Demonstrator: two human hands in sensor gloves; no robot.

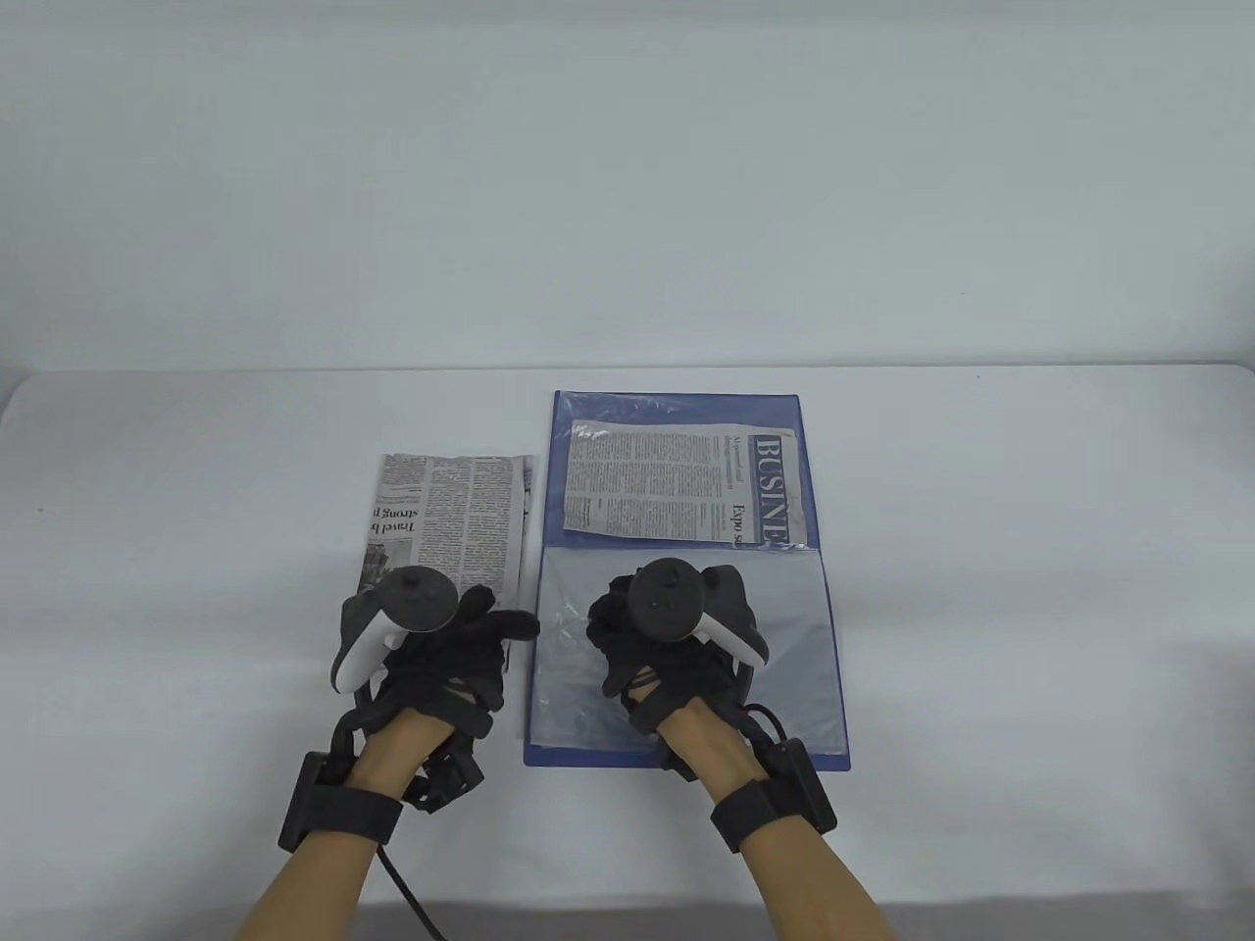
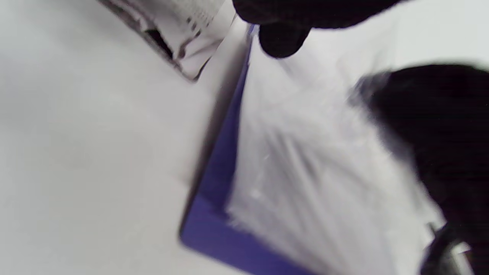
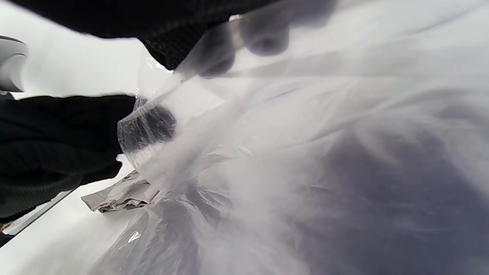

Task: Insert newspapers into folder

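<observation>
A blue folder [image 1: 831, 588] lies open on the white table, with a clear plastic sleeve [image 1: 784, 686] over its near half. One folded newspaper [image 1: 677, 480] lies on the folder's far half. A second folded newspaper [image 1: 446, 520] lies on the table left of the folder. My right hand [image 1: 627, 637] is on the sleeve; in the right wrist view its fingers [image 3: 263, 38] show through the lifted plastic [image 3: 305, 133] and pinch it. My left hand [image 1: 490, 627] holds nothing and sits at the folder's left edge [image 2: 221, 168], with a fingertip [image 2: 282, 38] over it.
The white table [image 1: 1029, 588] spreads to both sides of the folder, with a plain pale wall behind. A corner of the loose newspaper [image 2: 179, 34] lies close to the folder's left edge. A cable [image 1: 407, 887] trails from my left wrist.
</observation>
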